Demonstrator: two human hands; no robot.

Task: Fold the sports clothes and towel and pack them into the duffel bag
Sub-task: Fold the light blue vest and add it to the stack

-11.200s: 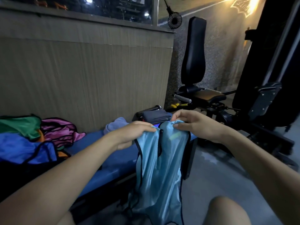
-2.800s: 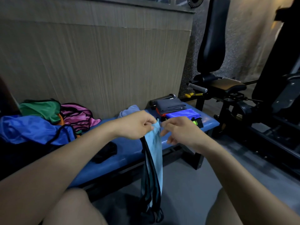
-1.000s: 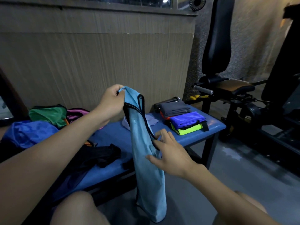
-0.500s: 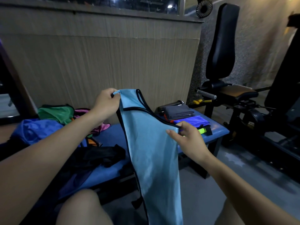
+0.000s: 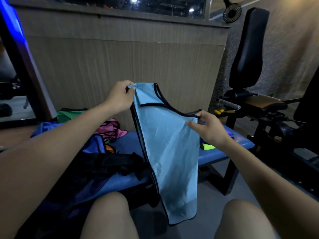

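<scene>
While it hangs at frame centre, I note the light-blue vest folded lengthwise over the blue bench. Left hand pinches its top corner; right hand pinches its lower strap edge. Loose garments lie mid-left.

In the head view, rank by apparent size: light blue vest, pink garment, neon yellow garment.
1. Light blue vest, largest, though closest to the camera.
2. Pink garment.
3. Neon yellow garment, smallest, but partly hidden behind the right hand.
</scene>
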